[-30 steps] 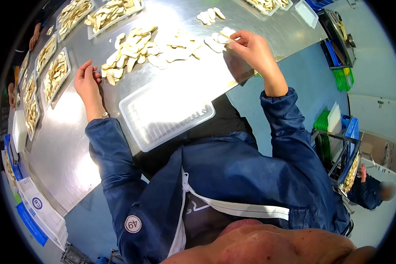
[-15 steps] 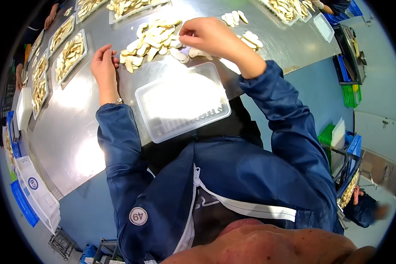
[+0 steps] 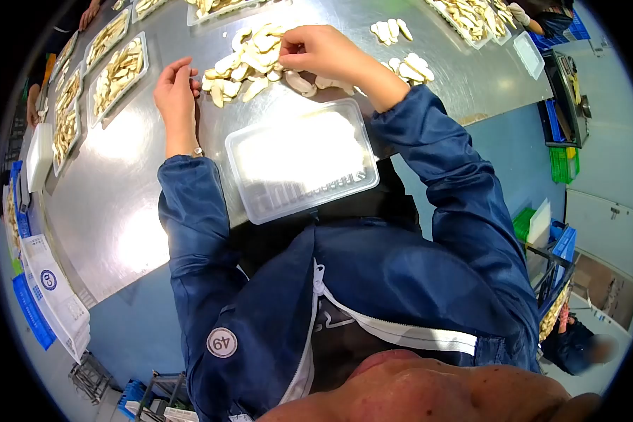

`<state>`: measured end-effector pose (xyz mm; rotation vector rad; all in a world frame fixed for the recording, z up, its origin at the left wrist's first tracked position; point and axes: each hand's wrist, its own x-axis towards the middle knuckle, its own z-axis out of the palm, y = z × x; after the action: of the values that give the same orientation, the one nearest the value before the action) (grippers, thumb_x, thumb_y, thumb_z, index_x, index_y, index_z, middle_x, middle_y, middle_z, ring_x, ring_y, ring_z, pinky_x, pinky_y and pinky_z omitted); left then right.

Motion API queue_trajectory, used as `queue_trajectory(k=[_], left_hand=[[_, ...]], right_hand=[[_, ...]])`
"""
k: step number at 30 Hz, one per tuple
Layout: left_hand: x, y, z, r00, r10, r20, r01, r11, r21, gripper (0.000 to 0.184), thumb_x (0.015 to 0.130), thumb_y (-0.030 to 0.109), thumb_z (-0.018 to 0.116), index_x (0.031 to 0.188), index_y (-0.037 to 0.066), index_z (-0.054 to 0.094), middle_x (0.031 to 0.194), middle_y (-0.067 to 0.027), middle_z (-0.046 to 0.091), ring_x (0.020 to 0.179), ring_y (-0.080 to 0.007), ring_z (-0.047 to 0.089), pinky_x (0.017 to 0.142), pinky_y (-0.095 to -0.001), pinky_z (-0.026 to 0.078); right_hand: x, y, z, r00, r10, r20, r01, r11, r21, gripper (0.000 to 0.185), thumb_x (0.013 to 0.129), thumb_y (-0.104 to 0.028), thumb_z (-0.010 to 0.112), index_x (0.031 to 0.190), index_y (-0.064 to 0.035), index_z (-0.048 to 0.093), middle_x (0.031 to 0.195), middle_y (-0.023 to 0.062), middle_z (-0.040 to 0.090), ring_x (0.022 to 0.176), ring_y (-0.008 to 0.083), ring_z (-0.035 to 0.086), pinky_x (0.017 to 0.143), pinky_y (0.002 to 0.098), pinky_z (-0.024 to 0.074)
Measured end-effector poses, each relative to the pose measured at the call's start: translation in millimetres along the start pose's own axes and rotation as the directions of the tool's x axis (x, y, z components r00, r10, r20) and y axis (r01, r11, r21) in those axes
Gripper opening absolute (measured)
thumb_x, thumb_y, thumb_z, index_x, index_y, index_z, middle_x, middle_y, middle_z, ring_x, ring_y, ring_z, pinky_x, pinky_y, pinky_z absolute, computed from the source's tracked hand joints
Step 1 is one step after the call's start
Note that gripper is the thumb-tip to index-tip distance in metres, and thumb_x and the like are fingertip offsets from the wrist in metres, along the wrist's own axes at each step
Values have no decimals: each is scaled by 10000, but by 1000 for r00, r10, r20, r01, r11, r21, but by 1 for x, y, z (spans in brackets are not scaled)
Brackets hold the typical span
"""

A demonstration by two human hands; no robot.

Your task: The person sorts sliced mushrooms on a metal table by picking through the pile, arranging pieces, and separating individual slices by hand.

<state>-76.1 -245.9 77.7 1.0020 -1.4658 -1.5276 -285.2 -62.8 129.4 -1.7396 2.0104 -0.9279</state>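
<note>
A loose pile of pale, cream-coloured oblong slices (image 3: pixel 250 65), which look like sliced mushroom, lies on the steel table (image 3: pixel 137 204). At the pile's right edge is my right hand (image 3: pixel 320 55), thumb and fingers brought together; what they pinch, if anything, is hidden. Larger greyish pieces (image 3: pixel 301 83) lie just below that hand. My left hand (image 3: pixel 176 95) rests left of the pile, fingers loosely bent and apart, with nothing visible in it. Between my forearms a clear plastic tray (image 3: pixel 250 204) sits at the table edge, strong glare covering its inside.
Filled trays of slices stand on the left (image 3: pixel 119 77), at the back (image 3: pixel 221 10) and back right (image 3: pixel 464 21). Two small slice groups (image 3: pixel 390 32) (image 3: pixel 411 69) lie right of my right hand. Other people's hands (image 3: pixel 89 15) show at the table's far sides.
The view has shifted slightly, so the table things appear a little further right and up. My right hand has moved slightly left, closer over the pile. My left hand stays beside it.
</note>
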Motion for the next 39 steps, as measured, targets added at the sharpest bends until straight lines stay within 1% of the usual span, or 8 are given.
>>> queue_trajectory(k=[3, 7, 11, 21, 25, 29, 35, 39], left_hand=[[1, 0, 1, 1000, 8, -5, -8, 1000, 14, 199, 921, 65, 566, 1091, 6, 651, 835, -44, 635, 604, -68, 527, 524, -197, 432], [-1, 2, 2, 1000, 14, -4, -14, 1000, 28, 197, 924, 69, 565, 1089, 8, 655, 838, -47, 635, 606, -67, 528, 527, -196, 430], [2, -2, 0, 1000, 24, -1, -24, 1000, -17, 208, 912, 64, 550, 1077, -7, 655, 847, -63, 637, 577, -73, 535, 504, -199, 430], [2, -3, -1, 1000, 21, 4, -21, 1000, 13, 211, 913, 76, 565, 1091, 4, 655, 854, -54, 642, 605, -70, 530, 529, -199, 427], [1, -2, 0, 999, 35, -7, -35, 999, 6, 208, 905, 70, 553, 1064, 3, 670, 838, -62, 647, 584, -63, 527, 518, -199, 431], [2, -2, 0, 1000, 29, -6, -29, 1000, -2, 210, 906, 71, 553, 1067, 6, 672, 848, -59, 649, 587, -56, 525, 520, -194, 432], [1, -2, 0, 999, 39, 5, -39, 999, 9, 214, 908, 73, 553, 1076, 9, 670, 863, -51, 648, 600, -55, 531, 523, -190, 431], [0, -1, 1, 999, 34, -5, -34, 999, 10, 212, 908, 68, 552, 1075, 6, 666, 858, -56, 647, 591, -58, 530, 519, -194, 432]], right_hand=[[-7, 7, -3, 993, 104, -48, -105, 994, -15, 216, 816, -230, 678, 879, -23, 672, 775, 92, 661, 707, 208, 637, 661, 328, 505], [2, -10, 6, 993, -26, -117, 19, 998, -60, 269, 786, -315, 671, 896, -70, 665, 819, 98, 674, 804, 275, 659, 709, 384, 517], [17, -22, 24, 996, -59, -61, 31, 925, -378, 289, 766, -342, 699, 908, -90, 685, 867, 100, 679, 848, 298, 659, 718, 412, 522], [-12, -8, -16, 986, 161, 33, -159, 985, -65, 292, 798, -309, 624, 856, -35, 707, 758, 155, 673, 705, 317, 646, 671, 388, 506], [-32, 0, -23, 967, 253, 29, -245, 956, -163, 332, 890, -293, 603, 910, 26, 692, 649, 148, 626, 604, 215, 622, 584, 330, 481], [-43, 11, -24, 981, 93, -168, -145, 934, -326, 318, 895, -306, 608, 904, -6, 713, 725, 153, 663, 638, 249, 639, 585, 350, 488], [-62, -6, -44, 970, 236, -62, -239, 866, -439, 303, 832, -345, 616, 957, -80, 695, 810, 114, 696, 777, 304, 674, 697, 413, 525], [-49, -10, -34, 984, 146, -102, -169, 948, -269, 288, 811, -315, 650, 982, -83, 669, 819, 112, 693, 795, 314, 670, 708, 415, 527]])
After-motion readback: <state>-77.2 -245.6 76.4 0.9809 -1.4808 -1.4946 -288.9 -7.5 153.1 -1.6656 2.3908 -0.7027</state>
